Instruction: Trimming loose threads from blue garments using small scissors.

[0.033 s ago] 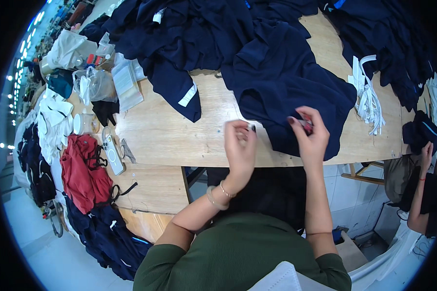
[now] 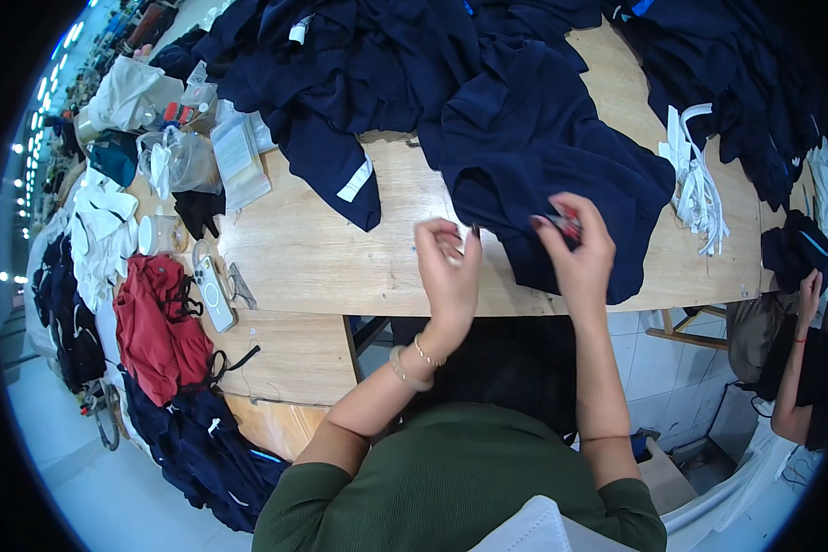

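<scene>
While the left hand (image 2: 448, 269) pinches something too small to make out, the right hand (image 2: 575, 248) grips a small red tool (mostly hidden) on the navy garment (image 2: 543, 156) at the table (image 2: 322, 258) front edge; beyond, a white label (image 2: 354, 180) marks another navy piece.

A flat see-through packet (image 2: 240, 158) with pale papers inside lies on the wooden counter (image 2: 340, 258), left of the dark blue clothes. Beside it sit crinkly clear plastic bags (image 2: 177, 158) — one holds something white. A white label (image 2: 355, 180) is sewn on a dark blue sleeve. A phone (image 2: 213, 293) lies near the red cloth — its back is white.
</scene>
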### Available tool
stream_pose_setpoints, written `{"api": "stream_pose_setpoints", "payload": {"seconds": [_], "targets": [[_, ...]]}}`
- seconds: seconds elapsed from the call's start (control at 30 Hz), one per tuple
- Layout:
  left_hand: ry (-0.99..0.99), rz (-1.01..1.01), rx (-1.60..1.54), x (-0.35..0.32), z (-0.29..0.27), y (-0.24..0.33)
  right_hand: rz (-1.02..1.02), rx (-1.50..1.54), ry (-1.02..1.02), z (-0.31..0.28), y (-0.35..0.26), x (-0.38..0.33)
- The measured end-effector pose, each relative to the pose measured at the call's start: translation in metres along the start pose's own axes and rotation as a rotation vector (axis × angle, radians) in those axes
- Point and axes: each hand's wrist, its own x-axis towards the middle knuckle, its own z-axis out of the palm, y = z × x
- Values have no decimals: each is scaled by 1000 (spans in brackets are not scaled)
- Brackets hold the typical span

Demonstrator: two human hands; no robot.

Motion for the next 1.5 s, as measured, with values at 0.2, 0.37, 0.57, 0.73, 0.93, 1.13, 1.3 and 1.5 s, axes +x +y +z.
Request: {"api": "stream_pose_setpoints", "payload": {"seconds": [0.2,0.37,0.57,0.73,0.93,1.13,1.3,1.5], "targets": [[-37,51,147,53,18,-12,-200,-211,-143,51,20,37],[92,572,354,32,-2,-1,-118,45,211,1,21,25],[-35,608,128,11,2,15,-226,61,159,-36,23,-5],[-439,497,143,24,-7,50,123,333,-123,-48,7,17],[-727,-289,-497,33,-26,63,171,467,-231,-39,-14,57],[-711,-582,-451,37,-32,78,168,545,-351,-24,-20,70],[-734,-551,-614,37,-28,64,116,423,-497,-9,-25,71],[-603,-599,-773,34,-22,80,-54,329,-129,-25,-25,57]]}}
